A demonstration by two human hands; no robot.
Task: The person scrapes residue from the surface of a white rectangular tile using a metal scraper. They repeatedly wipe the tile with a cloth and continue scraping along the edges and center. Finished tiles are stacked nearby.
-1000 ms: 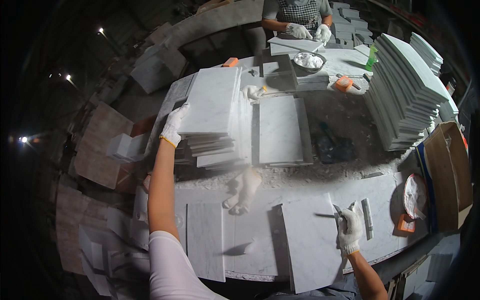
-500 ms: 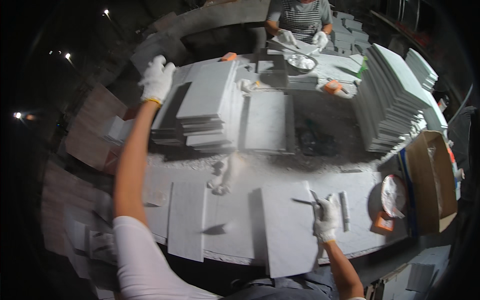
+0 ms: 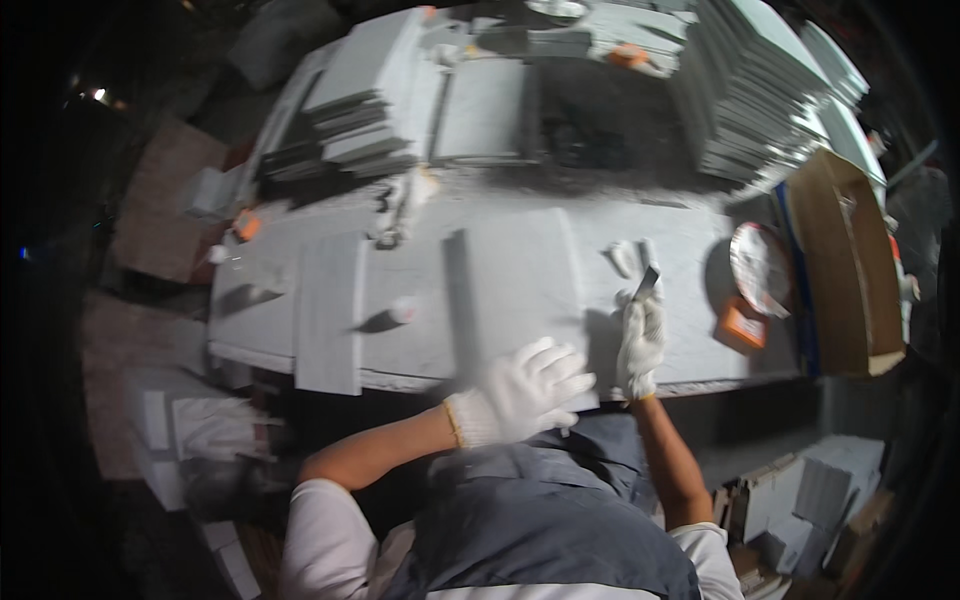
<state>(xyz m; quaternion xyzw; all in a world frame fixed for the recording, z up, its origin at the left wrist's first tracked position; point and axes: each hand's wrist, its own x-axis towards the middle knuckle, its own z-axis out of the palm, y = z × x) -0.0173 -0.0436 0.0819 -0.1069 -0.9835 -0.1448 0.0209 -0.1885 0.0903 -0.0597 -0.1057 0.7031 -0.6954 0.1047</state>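
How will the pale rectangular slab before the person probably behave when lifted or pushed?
The slab is probably stiff: its sides look straight. It may feel heavy, as its pale face resembles stone. Its near end seems to overhang the bench, so pressing there might tip it.

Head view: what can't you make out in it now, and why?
- Head view: near edge of the pale rectangular stone slab, partly covered by the white-gloved left hand.
- Head view: whether that hand touches the slab; motion blur.
- Head view: grip end of the dark, narrow, flat tool, hidden inside the white-gloved right hand.
- Head view: far side of the round grey bowl, cut off by the top edge.
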